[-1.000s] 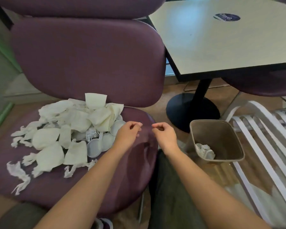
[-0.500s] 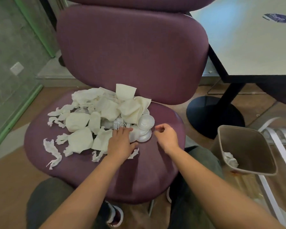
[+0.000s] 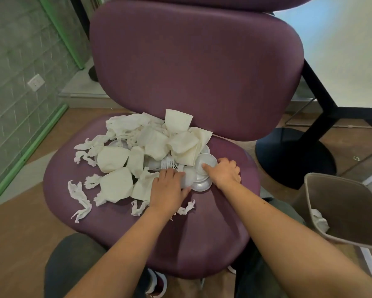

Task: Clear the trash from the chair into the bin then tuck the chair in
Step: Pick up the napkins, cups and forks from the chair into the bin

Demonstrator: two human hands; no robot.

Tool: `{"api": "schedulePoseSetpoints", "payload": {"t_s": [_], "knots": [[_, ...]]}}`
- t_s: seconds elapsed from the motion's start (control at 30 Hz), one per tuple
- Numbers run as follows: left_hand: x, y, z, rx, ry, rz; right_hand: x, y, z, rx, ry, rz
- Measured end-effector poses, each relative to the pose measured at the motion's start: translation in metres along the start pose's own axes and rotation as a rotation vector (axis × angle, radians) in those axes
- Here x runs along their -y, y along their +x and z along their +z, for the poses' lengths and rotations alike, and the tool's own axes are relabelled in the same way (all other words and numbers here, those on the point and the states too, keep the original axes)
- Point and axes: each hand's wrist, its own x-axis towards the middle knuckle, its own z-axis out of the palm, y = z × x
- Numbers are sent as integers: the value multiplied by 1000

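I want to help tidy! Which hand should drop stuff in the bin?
Probably the right hand: it already touches the white lids, and the bin stands on that side. The left hand is farther away.

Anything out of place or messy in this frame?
Yes. The chair seat holds a heap of crumpled napkins, torn paper strips, white plastic lids and a plastic fork: trash on a seat. The bin beside it holds only one crumpled wad.

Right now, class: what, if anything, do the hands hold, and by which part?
Right hand pinches the white lids at their near right edge. Left hand rests on lids and napkins; whether it grips anything cannot be told.
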Motion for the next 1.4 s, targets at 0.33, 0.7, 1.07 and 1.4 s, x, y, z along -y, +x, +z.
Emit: {"api": "schedulePoseSetpoints", "payload": {"t_s": [0.33,0.7,1.07,1.4], "knots": [[-9,8,-25,-226,26,-74,-28,-12,-13,61,442,-124],[-73,21,-52,15,-713,-170,-86,-41,-67,-103,833,-96],[-222,57,-22,174,-718,46,-178,-42,-131,-471,815,-27],[-336,60,50,335,-694,140,-263,-29,-161,-599,718,176]]}}
